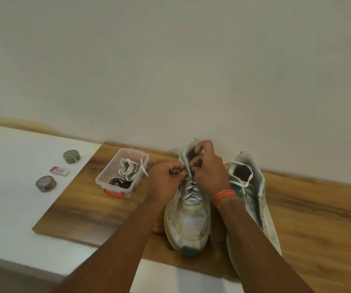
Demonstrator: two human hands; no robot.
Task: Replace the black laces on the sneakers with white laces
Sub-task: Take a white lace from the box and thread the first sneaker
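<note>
Plain wall behind; wooden desk (81, 208) below. Clear bin (121, 173) near desk's left edge: spare white lace, black laces (118, 182), both limp and light. Left sneaker (188, 218), centre: white lace (191, 192) soft, slippery; my left hand (166, 180) and right hand (209, 172) pinch its ends at the top eyelets. Right sneaker (252, 199) beside, loosely laced.
</note>
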